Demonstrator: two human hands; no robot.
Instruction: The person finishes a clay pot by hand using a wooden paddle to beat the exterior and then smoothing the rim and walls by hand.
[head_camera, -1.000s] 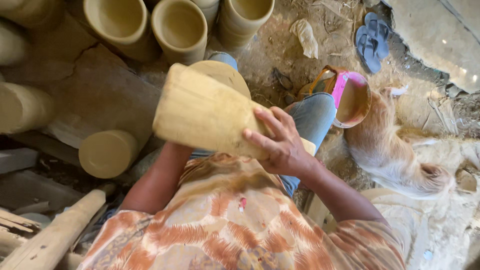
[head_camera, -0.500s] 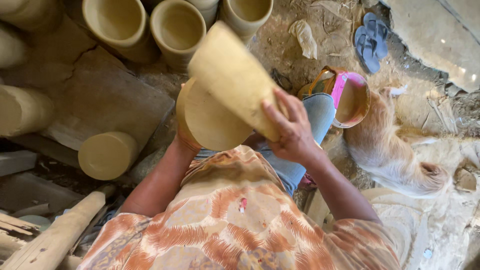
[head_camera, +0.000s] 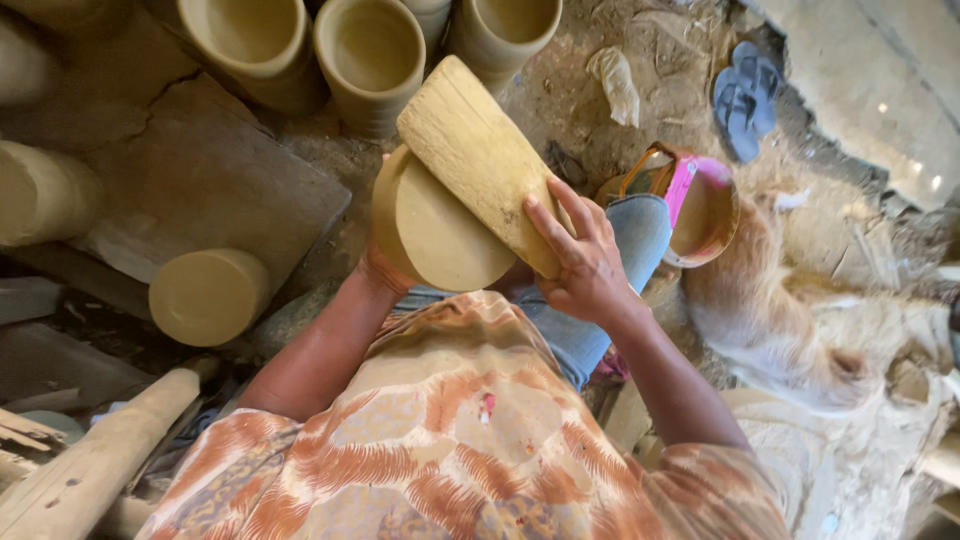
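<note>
The person's right hand (head_camera: 585, 262) is gripping a flat, pale wooden paddle (head_camera: 480, 160), its fingers (head_camera: 560, 235) closing over the near end while the rounded far end is pointing toward the row of pots. The paddle is lying against the upper right edge of a round, tan unfired clay pot (head_camera: 435, 225), which is being held above the lap with its flat closed base facing the camera. The left hand (head_camera: 372, 262) is mostly hidden behind the pot's left edge; whether its fingers are curling around the pot cannot be told. Open-mouthed clay pots (head_camera: 370, 55) are standing close beyond the paddle's tip. A pink plastic bowl (head_camera: 705, 205) is sitting just right of the denim-covered knee (head_camera: 635, 230), on bare dirt floor (head_camera: 600, 130).
</note>
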